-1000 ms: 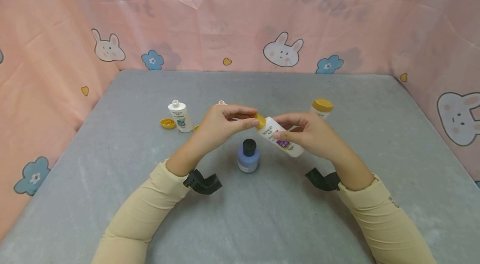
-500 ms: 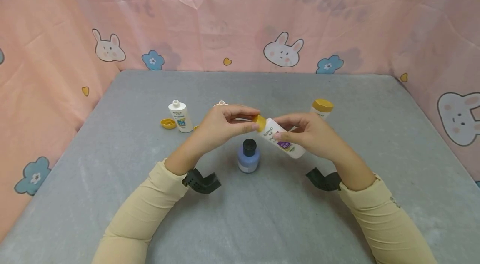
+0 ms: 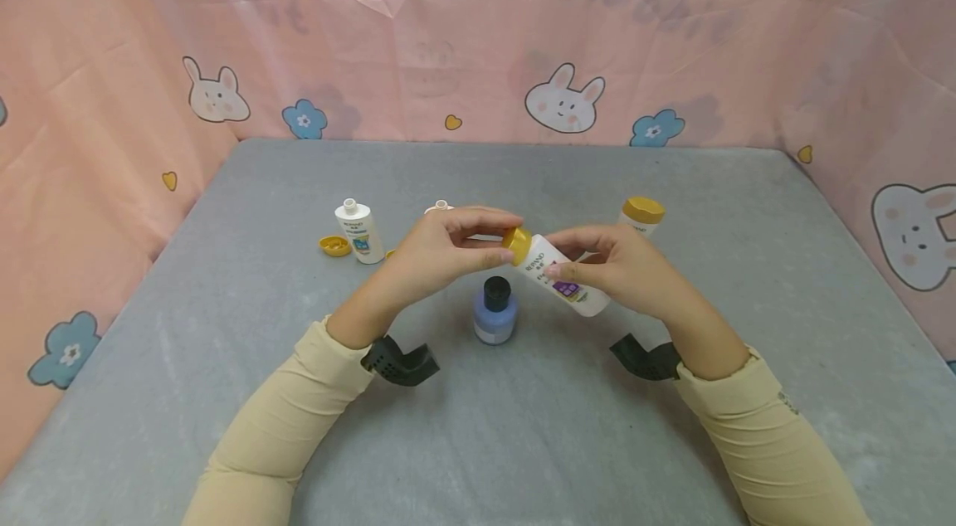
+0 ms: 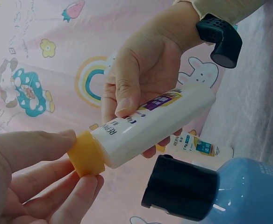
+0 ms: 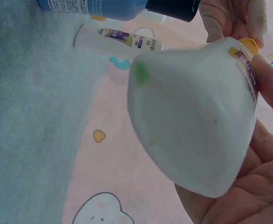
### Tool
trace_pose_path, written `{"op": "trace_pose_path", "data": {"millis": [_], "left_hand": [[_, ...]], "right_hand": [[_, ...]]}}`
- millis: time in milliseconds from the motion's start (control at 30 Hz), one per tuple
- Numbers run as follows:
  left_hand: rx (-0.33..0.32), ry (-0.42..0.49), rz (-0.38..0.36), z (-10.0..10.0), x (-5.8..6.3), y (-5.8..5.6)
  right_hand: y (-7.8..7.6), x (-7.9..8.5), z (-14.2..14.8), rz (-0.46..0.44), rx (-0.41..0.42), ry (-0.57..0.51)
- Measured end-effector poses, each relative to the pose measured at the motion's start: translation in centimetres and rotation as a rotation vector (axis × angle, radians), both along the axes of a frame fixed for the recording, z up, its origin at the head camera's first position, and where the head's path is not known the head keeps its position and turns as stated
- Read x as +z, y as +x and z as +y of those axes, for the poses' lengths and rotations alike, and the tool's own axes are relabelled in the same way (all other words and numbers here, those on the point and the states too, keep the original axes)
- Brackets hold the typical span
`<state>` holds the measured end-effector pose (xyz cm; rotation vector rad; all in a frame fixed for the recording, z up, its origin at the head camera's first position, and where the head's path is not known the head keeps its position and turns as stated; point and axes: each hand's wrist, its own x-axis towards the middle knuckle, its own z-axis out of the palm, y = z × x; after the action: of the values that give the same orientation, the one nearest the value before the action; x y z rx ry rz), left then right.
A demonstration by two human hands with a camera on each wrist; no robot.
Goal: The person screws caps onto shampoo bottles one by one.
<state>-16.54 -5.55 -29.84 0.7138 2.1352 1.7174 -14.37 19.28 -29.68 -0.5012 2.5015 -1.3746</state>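
A person's left hand (image 3: 444, 248) is pinching the yellow cap (image 3: 517, 245) of a tilted white bottle (image 3: 571, 292) while the right hand (image 3: 621, 269) is gripping it, base (image 3: 593, 307) jutting out, above the worktop (image 3: 523, 426), well inside its far edge.

In the head view, the left hand (image 3: 441, 250) hides most of a white bottle (image 3: 441, 205) at eleven o'clock from the blue bottle (image 3: 495, 320); the right hand (image 3: 620, 265) hides a yellow-topped bottle (image 3: 642, 211) low down, at two.
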Motion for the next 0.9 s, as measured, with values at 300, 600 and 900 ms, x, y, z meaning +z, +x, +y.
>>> {"op": "trace_pose_path", "data": {"millis": [300, 600, 900], "left_hand": [[-0.003, 0.066, -0.009, 0.19, 0.04, 0.05], [0.11, 0.047, -0.008, -0.08, 0.03, -0.09], [0.132, -0.051, -0.051, 0.15, 0.03, -0.11]], "right_hand": [[-0.01, -0.01, 0.01, -0.01, -0.008, 0.001], [0.02, 0.0, 0.0, -0.004, -0.001, -0.026], [0.07, 0.01, 0.02, 0.0, 0.004, -0.032]]}}
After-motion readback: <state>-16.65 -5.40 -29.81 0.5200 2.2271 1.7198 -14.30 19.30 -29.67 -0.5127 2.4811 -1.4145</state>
